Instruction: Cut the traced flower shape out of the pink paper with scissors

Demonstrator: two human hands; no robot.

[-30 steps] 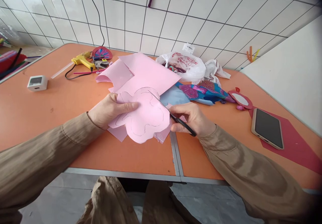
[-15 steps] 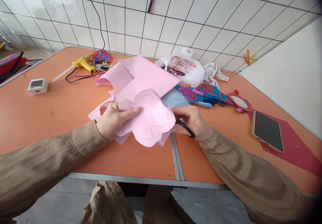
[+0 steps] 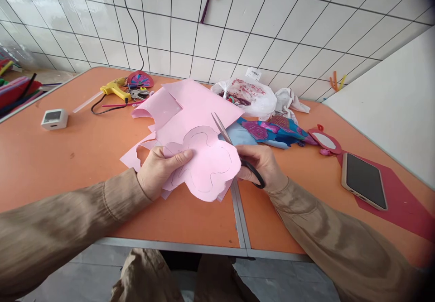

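My left hand (image 3: 159, 171) is closed on a pink foam sheet (image 3: 207, 166) with a wavy flower outline drawn on it, thumb on top, holding it just above the orange table (image 3: 78, 152). My right hand (image 3: 261, 165) grips black-handled scissors (image 3: 234, 150); their blades point up and away along the sheet's right edge and stand slightly apart. Larger pink sheets (image 3: 197, 103) and cut scraps lie under and behind the held piece.
A yellow glue gun (image 3: 113, 88), keys and a round red ornament sit at the back left. A small white box (image 3: 53, 118) stands at the left. A white plastic bag (image 3: 248, 94), blue patterned cloth (image 3: 272, 132), a small mirror (image 3: 323, 140) and a phone (image 3: 363, 180) on red paper lie to the right.
The scissors' blades have come out from behind the pink shape and now rise past its upper right edge. A cut strip of pink has dropped to the table at the left.
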